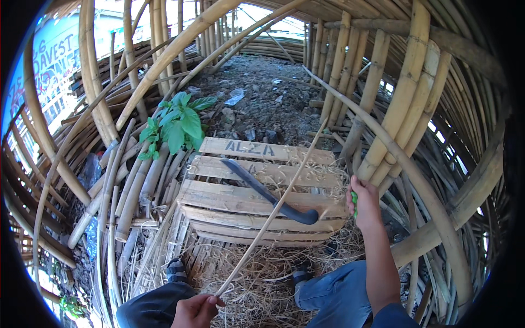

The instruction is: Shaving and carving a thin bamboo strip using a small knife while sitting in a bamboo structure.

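My left hand (pixel 197 311) is closed on the near end of a long thin bamboo strip (pixel 257 238). The strip slants up and away to the right, passing over a slatted wooden crate (pixel 219 192). On the crate's top lies a dark machete (pixel 252 181), its curved handle toward me and partly crossed by the strip. Beside the crate's right edge, my right hand (pixel 365 203) is closed around the green handle of a knife (pixel 354 201). Its blade is hard to make out against the bamboo behind.
Pale shavings (pixel 240 273) cover the ground around my feet and lie on the crate's right side. Cut bamboo poles (pixel 139 188) are piled left, beside a leafy green plant (pixel 178 123). Upright bamboo posts (pixel 402 93) and a slanting pole (pixel 404 158) stand close on the right.
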{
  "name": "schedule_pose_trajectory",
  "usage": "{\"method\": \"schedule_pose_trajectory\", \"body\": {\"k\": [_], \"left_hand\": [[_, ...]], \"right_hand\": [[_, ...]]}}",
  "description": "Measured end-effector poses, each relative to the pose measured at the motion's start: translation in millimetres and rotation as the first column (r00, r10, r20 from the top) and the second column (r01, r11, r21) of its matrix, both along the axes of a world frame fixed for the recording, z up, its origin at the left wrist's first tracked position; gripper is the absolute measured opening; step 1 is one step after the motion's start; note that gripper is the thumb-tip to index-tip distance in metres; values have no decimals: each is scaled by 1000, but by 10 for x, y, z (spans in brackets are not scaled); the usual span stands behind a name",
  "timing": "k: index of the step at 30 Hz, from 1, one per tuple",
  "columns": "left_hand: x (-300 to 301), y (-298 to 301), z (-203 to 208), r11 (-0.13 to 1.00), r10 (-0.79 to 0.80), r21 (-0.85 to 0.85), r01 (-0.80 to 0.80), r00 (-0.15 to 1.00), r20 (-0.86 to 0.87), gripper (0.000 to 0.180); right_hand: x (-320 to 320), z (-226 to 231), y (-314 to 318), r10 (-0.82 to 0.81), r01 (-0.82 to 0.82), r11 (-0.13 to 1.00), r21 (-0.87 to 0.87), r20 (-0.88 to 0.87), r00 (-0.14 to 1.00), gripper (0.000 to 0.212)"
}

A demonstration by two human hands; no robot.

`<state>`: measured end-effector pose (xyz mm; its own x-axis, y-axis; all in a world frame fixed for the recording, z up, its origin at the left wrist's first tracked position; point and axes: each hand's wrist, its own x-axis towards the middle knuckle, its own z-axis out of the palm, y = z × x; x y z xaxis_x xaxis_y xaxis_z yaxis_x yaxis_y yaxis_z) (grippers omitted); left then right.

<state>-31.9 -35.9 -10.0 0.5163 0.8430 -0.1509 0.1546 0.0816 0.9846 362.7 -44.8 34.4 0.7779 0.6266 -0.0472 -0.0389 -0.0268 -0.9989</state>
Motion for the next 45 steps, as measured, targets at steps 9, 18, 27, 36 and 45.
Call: {"method": "schedule_pose_trajectory", "body": {"k": [9,18,27,36,45], "left_hand": [[136,233,23,975,-62,-212,63,998,12,29],[379,253,54,935,15,-352,40,988,154,28],[443,164,44,988,26,-153,-26,1000,1,25],[532,165,-156,993,111,16,-113,987,113,19],[471,123,24,967,79,252,-23,973,-217,18]], "right_hand": [[-1164,-129,8,684,-681,729,-61,41,728,26],[-1784,-555,-54,699,-687,670,-280,550,457,32],[-1754,-568,145,245,-589,797,-137,964,107,41],[-1778,-531,123,425,-589,761,-272,895,137,49],[-1765,-636,220,358,-634,737,-235,931,70,57]]}}
